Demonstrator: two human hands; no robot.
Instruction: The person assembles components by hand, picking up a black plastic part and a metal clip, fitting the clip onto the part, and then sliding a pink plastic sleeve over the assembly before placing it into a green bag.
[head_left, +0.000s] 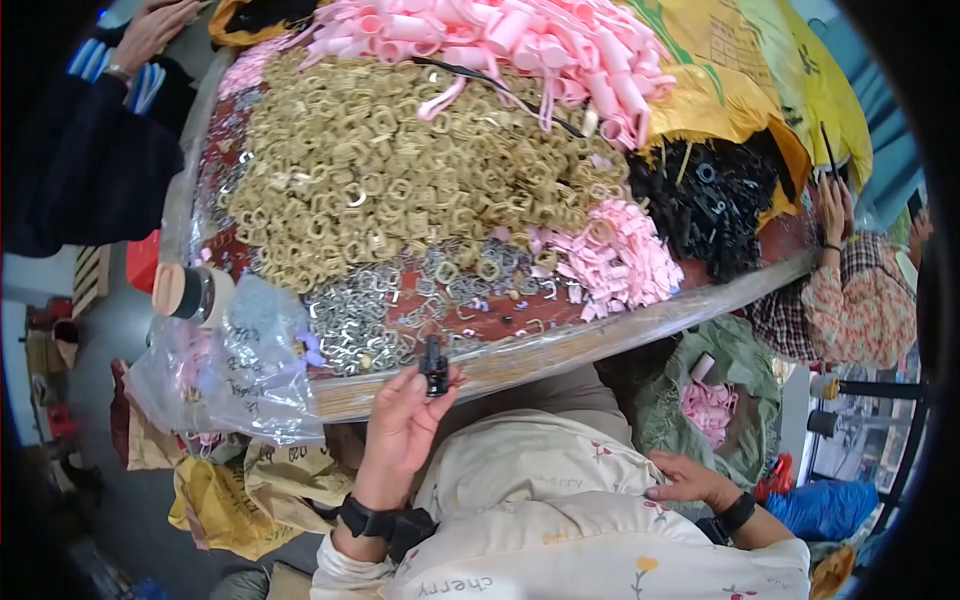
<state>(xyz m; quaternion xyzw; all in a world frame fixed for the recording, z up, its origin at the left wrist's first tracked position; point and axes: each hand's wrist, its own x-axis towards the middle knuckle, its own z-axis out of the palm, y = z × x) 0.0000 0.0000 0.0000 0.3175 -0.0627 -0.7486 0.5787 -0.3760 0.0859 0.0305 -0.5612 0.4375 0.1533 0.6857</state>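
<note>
My left hand is raised at the table's near edge. Its thumb and fingers pinch a small black plastic part with a narrow upright top. Low by the patterned cloth over my lap, my right hand has its fingers stretched out and thumb apart, with nothing visible in it. Just beyond the black part lies a spread of small silver metal clips. Behind them is a wide heap of beige plastic rings. Small pink pieces are piled to the right.
Larger pink plastic parts cover the far side. Black parts spill from a yellow sack. A clear plastic bag and a lidded jar sit at the left edge. A green sack stands below right. Co-workers' arms flank the table.
</note>
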